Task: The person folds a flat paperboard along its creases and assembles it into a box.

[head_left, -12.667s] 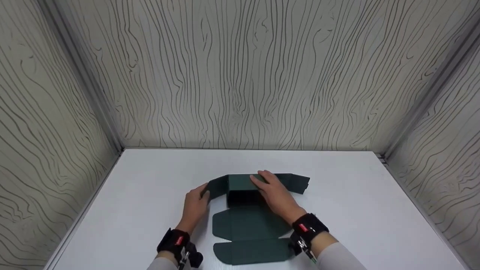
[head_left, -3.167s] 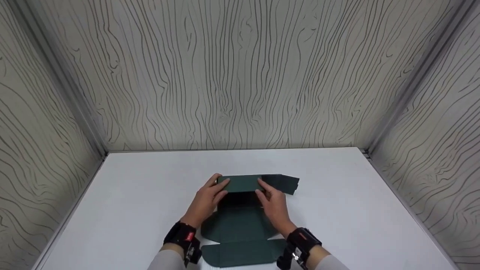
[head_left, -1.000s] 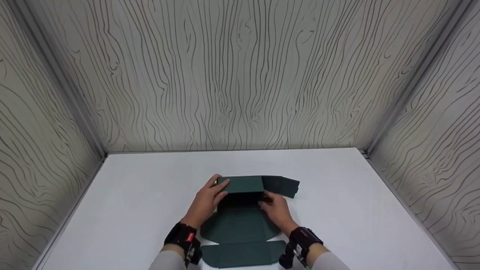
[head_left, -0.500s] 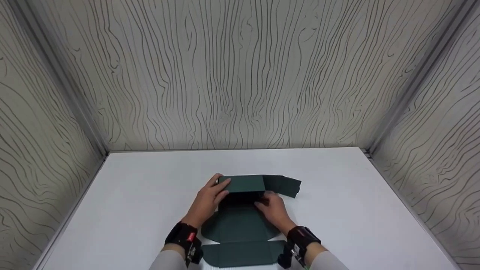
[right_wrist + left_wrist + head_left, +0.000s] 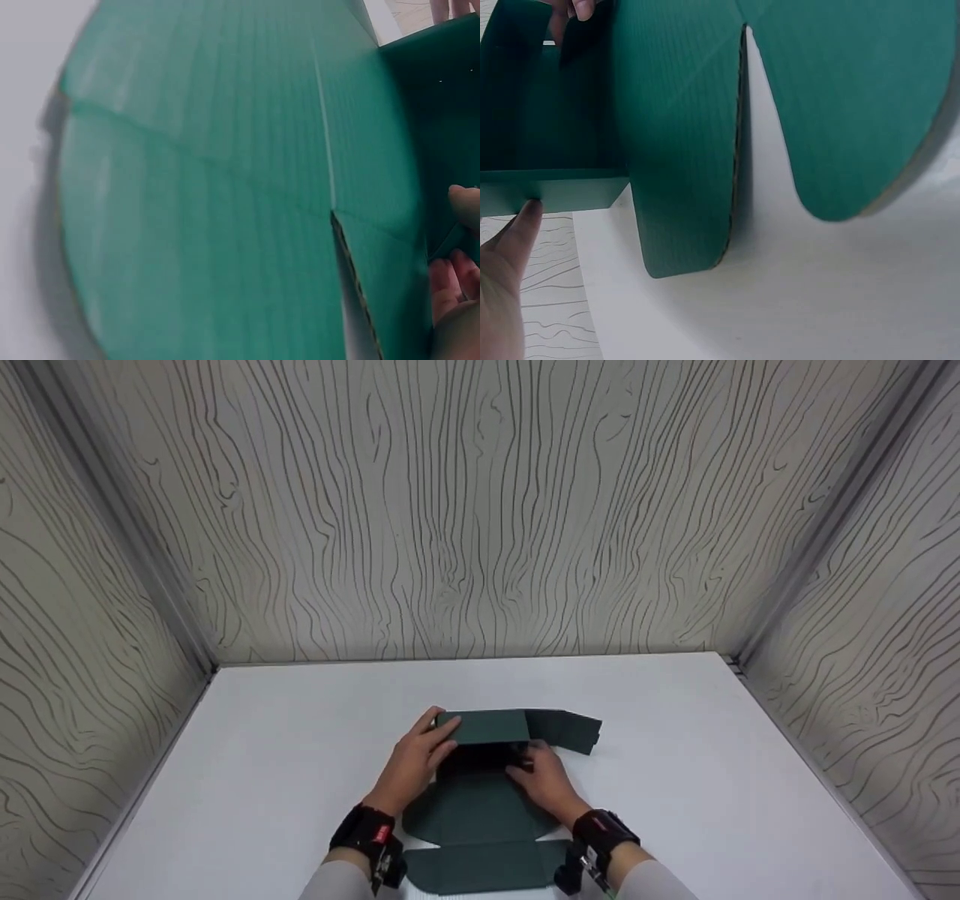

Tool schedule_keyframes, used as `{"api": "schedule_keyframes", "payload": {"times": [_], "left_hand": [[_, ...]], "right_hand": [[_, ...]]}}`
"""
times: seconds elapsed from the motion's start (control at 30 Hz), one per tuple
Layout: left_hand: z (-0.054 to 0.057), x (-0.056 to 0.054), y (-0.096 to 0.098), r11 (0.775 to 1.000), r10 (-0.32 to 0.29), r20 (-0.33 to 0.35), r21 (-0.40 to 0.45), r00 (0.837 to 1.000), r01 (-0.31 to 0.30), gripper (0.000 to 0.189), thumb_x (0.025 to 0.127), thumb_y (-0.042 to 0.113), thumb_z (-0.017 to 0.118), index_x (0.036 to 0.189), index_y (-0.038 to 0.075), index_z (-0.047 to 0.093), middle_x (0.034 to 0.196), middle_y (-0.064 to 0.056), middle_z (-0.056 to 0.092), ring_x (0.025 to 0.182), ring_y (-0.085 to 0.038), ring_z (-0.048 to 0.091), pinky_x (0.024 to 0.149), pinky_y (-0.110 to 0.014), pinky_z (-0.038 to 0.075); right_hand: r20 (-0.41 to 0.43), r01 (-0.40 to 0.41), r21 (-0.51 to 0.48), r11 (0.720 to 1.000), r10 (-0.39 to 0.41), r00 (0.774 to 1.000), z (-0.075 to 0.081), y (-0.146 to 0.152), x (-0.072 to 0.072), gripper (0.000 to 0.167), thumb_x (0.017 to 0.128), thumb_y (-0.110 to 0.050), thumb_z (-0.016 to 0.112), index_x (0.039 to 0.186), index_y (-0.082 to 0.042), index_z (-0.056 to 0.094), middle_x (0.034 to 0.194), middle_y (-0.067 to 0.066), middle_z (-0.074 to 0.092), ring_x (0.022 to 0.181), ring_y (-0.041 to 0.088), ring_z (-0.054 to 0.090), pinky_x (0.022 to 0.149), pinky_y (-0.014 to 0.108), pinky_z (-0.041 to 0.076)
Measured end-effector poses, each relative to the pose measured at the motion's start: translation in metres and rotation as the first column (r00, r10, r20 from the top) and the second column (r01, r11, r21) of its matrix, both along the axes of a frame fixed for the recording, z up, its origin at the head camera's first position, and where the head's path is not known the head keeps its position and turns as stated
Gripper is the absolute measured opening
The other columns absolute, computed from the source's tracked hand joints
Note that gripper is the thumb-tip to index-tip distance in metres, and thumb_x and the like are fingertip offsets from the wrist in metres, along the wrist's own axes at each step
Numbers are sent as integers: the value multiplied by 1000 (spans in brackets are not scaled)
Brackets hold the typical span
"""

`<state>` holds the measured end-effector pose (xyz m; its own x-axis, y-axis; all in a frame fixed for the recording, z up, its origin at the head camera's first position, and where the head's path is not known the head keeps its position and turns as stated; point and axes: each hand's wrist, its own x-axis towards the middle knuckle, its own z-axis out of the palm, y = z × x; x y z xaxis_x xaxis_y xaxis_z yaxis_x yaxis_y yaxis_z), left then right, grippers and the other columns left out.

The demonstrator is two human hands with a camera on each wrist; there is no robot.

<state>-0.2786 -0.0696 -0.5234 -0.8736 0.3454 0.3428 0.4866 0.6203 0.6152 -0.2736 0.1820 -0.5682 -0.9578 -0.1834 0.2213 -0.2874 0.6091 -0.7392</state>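
A dark green cardboard box [image 5: 491, 727], partly folded, stands on the white table with its open side facing me. My left hand [image 5: 409, 765] grips its upper left corner, fingers over the top; in the left wrist view that hand's thumb [image 5: 521, 232] rests against the outer wall. My right hand [image 5: 549, 780] reaches into the right end of the opening. In the right wrist view its thumb and fingers pinch a thin flap [image 5: 450, 241] inside. A side strip [image 5: 566, 729] sticks out to the right. The box's dark interior hides the right fingertips in the head view.
The lid panel [image 5: 484, 810] lies flat toward me with rounded side flaps, and a front flap [image 5: 487, 866] lies at its near end. The white table [image 5: 712, 780] extends on both sides. Patterned walls [image 5: 480, 510] stand at the back and sides.
The left side strip, stretched out earlier, no longer shows at the left. My right hand has moved from the box top into the opening, most recently slightly further inward. My left hand holds still.
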Motion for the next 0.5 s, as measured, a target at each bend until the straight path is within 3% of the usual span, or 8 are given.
{"api": "schedule_keyframes", "payload": {"times": [0.2,0.37,0.5], "left_hand": [[-1,2,0,1000,0,-25,-13,1000,0,45,102,27,54,145,14,51,147,-6,44,123,-17,54,101,-40,50],[0,1,0,1000,1,-29,-9,1000,-1,45,102,26,55,144,15,52,146,-6,45,123,-16,54,102,-40,50],[1,1,0,1000,1,-15,-3,1000,-1,45,102,27,54,145,15,52,147,-6,44,124,-17,54,104,-41,49]], "right_hand": [[13,13,18,1000,-13,1000,0,5,3,24,91,-14,69,110,0,69,115,18,63,108,33,62,91,43,53],[140,32,-104,994,-17,990,4,12,3,35,91,-13,70,123,0,64,118,16,66,112,31,63,94,41,52],[199,37,-165,986,-3,980,9,20,1,45,88,0,69,131,5,58,122,21,65,115,33,64,94,40,55]]}}
